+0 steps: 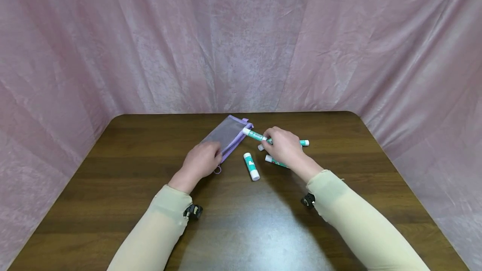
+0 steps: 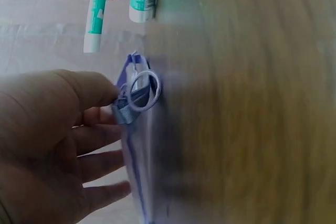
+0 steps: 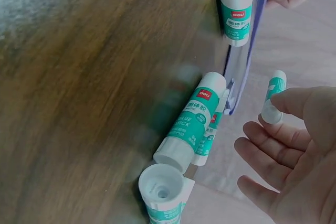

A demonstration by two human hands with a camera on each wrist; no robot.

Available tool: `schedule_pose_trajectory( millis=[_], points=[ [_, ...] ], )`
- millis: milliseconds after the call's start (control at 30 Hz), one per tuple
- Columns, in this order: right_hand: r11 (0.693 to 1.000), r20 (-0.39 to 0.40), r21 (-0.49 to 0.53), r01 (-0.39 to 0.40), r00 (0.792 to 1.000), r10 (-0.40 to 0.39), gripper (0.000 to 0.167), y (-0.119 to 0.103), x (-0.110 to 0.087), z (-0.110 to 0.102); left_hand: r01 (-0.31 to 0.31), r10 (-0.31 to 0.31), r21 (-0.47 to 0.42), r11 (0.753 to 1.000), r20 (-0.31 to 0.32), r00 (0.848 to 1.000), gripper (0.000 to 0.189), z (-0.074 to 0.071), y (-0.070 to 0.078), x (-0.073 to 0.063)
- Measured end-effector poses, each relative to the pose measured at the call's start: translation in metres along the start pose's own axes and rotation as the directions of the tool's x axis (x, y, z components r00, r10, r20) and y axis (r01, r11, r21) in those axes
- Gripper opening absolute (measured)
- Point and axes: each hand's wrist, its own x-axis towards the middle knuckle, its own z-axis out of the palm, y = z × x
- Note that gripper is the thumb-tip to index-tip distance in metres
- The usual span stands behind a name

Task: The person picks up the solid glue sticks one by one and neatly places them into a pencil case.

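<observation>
A purple-edged mesh zip pouch [image 1: 225, 131] lies slanted on the table. My left hand [image 1: 202, 159] pinches its near end between thumb and fingers, beside a small purple ring [image 2: 144, 91]. In my right hand [image 1: 285, 147], thumb and fingertips grip one end of a white and teal glue stick [image 1: 254, 134], raised above the table. Its free end points left, over the pouch's zip edge in the head view. Below the right hand lie more glue sticks [image 3: 191, 121], partly hidden by it in the head view. Whether the pouch's zip is undone I cannot tell.
One glue stick [image 1: 251, 166] lies alone between the two hands. Another glue stick [image 1: 304, 142] pokes out beyond the right hand. The brown wooden table [image 1: 124, 170] ends at a back edge before a pink curtain [image 1: 241, 41].
</observation>
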Motion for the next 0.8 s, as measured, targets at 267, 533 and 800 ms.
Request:
schedule_pose_trajectory(
  millis=[267, 533, 800],
  points=[
    [0.999, -0.027, 0.044, 0.022, 0.999, -0.020, 0.017, 0.003, -0.008, -0.004, 0.090, -0.096, -0.101, 0.991, -0.054, 0.994, 0.010, 0.001, 0.003, 0.000],
    [0.996, -0.044, 0.074, 0.040, 0.998, -0.037, 0.016, -0.001, -0.014, -0.011, 0.124, -0.149, -0.172, 0.977, -0.146, 0.978, 0.006, -0.001, 0.006, 0.000],
    [0.996, -0.037, 0.062, 0.067, 0.997, -0.065, 0.014, -0.005, -0.017, -0.012, 0.124, -0.175, -0.236, 0.964, -0.208, 0.962, 0.007, 0.000, 0.010, 0.001]
  ],
)
